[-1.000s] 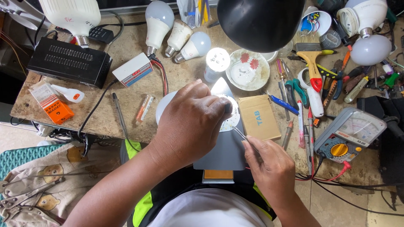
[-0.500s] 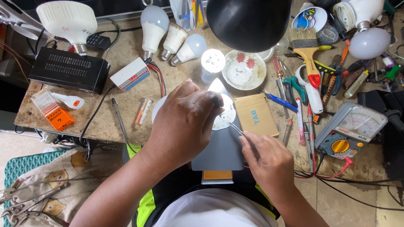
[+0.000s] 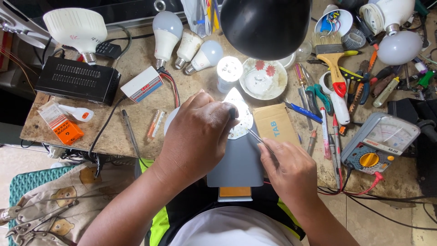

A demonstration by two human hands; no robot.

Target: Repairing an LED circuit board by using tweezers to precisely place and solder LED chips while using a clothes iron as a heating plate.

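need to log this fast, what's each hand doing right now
Left hand: closed, pressing down on the round white LED board.
Right hand: closed, holding thin metal tweezers with their tips at the board.

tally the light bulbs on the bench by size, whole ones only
Large white bulb: 1
Small bulbs lying in a row: 3
Total: 4
The left hand and right hand hold none of them.
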